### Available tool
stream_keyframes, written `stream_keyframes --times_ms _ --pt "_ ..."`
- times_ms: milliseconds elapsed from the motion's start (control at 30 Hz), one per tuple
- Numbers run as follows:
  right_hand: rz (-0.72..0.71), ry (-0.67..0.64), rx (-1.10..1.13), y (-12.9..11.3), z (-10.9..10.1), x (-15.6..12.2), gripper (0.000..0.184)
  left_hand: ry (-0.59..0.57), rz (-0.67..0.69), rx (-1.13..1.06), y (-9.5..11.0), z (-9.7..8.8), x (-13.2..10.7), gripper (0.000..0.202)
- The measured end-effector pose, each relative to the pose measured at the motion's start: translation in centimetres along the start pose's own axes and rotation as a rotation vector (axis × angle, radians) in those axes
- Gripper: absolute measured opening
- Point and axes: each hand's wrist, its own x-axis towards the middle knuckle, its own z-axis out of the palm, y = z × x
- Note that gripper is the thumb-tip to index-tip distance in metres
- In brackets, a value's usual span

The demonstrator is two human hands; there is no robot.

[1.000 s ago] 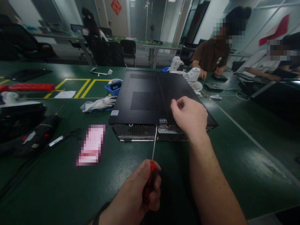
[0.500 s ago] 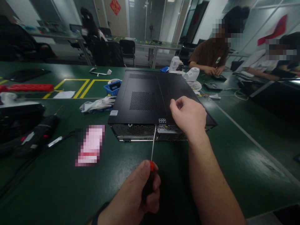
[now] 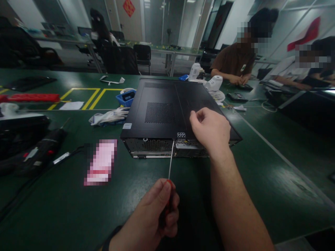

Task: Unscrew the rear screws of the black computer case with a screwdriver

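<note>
A black desktop computer case [image 3: 162, 94] lies flat on the green table, its rear panel facing me. My left hand [image 3: 157, 209] is closed around a screwdriver with a red and dark handle. The thin metal shaft of this screwdriver [image 3: 171, 164] points away from me, its tip at the upper edge of the rear panel, near the middle; the screw there is too small to make out. My right hand [image 3: 211, 129] rests on the right part of the case top with fingers curled in. Whatever those fingers may hold is hidden.
Left of the case are white work gloves [image 3: 110, 116], a blue bin [image 3: 127, 97] and a blurred pink item [image 3: 102, 162]. A black power screwdriver [image 3: 44, 150] with a cable lies farther left. White fans [image 3: 215, 83] stand behind right; two people work beyond.
My left thumb and fingers have shifted on the screwdriver's handle, covering more of its red collar. The shaft, my right hand and the case stay in place.
</note>
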Motion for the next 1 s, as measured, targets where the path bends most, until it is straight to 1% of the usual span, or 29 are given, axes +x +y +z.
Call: stream_keyframes --times_ms 200,300,433,533,667,833,900,1000 --pt "-0.009 0.009 0.004 0.07 0.09 -0.02 0.033 0.041 -0.020 0.014 0.21 0.18 -0.03 0.047" --pt "-0.005 0.009 0.000 0.04 0.08 -0.05 0.033 0.024 -0.035 0.020 0.07 0.09 -0.03 0.046" --pt "-0.009 0.013 -0.008 0.03 0.04 -0.06 0.032 0.023 -0.020 0.012 0.01 0.15 -0.05 0.043" --pt "-0.013 0.015 -0.008 0.08 0.05 -0.05 0.032 0.008 -0.003 0.056 0.14 0.25 -0.04 0.046" --pt "-0.015 0.021 0.003 0.10 0.03 -0.03 0.032 0.026 0.002 0.057 0.13 0.10 0.09 0.048" --pt "-0.005 0.005 0.005 -0.04 -0.14 -0.05 0.032 -0.005 0.013 0.043 -0.18 -0.10 0.14 0.045" --pt "-0.001 -0.004 0.005 -0.10 -0.20 -0.07 0.033 -0.005 0.013 0.047 -0.16 -0.01 0.06 0.043" --pt "0.008 -0.016 0.001 -0.12 -0.23 -0.08 0.033 0.014 0.010 0.068 0.01 0.19 -0.05 0.046"
